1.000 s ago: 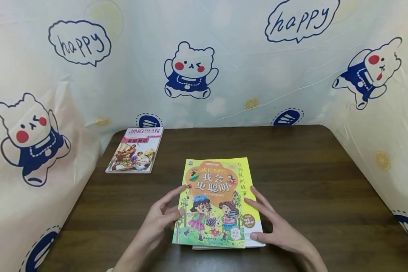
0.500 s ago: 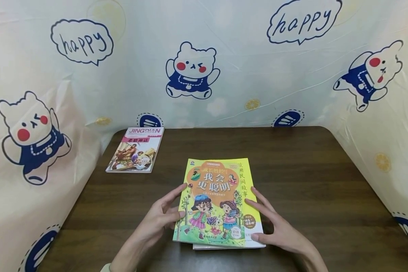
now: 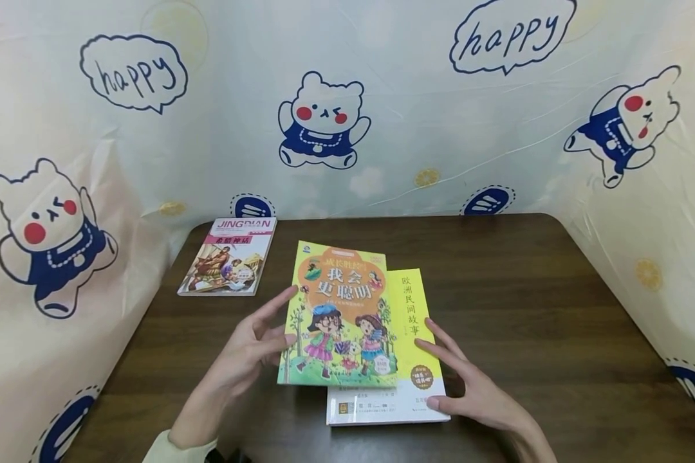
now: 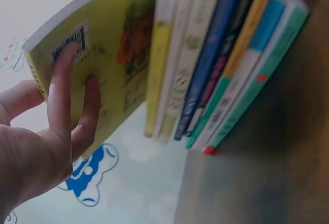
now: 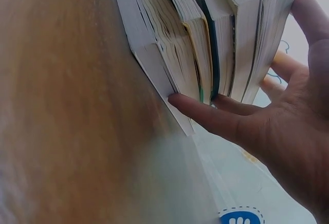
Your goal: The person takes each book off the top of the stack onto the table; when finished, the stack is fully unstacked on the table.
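Note:
My left hand (image 3: 240,357) grips a thin yellow-green picture book (image 3: 336,321) by its left edge. In the left wrist view, fingers (image 4: 61,93) of that hand lie across the book's back cover near a barcode. This book is raised and overlaps the left part of a book stack (image 3: 423,360) topped by a yellow-and-white cover. Several spines (image 4: 200,70) show in that same view. My right hand (image 3: 481,386) rests against the stack's right side, fingers spread. In the right wrist view, its fingertips touch the page edges (image 5: 221,54) from low to high.
A book with a pink and white cover (image 3: 228,257) lies at the table's back left. The dark wooden table (image 3: 527,289) runs back to a printed curtain (image 3: 411,116) with cartoon bears, which also hangs along both sides.
My left hand has lifted the top picture book off the stack and moved it left and away from me, uncovering more of the yellow-and-white cover. My right hand has stayed in place.

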Demonstrator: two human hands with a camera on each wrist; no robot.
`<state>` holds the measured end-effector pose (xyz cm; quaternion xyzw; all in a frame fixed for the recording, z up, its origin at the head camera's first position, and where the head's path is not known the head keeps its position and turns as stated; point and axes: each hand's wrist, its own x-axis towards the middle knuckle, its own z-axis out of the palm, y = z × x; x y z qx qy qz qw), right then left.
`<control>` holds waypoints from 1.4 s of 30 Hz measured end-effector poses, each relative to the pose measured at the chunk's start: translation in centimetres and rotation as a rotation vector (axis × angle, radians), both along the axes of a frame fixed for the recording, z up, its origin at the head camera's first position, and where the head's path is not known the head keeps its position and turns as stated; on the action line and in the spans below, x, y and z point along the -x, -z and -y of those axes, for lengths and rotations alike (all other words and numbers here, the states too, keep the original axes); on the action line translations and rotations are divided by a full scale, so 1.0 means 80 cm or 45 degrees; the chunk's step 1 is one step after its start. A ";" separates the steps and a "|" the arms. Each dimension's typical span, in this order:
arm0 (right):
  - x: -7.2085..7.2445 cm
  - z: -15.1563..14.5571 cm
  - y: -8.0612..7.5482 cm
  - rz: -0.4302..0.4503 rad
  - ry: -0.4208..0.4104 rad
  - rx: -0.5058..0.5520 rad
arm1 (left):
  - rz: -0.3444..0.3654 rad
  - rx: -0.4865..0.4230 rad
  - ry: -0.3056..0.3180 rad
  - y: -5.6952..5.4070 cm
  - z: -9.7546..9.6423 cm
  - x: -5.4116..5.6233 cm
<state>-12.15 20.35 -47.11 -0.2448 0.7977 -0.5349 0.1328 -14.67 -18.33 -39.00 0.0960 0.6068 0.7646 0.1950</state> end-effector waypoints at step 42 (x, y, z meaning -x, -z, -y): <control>-0.001 0.001 0.002 0.009 0.026 -0.003 | 0.019 -0.013 -0.473 -0.051 0.075 0.153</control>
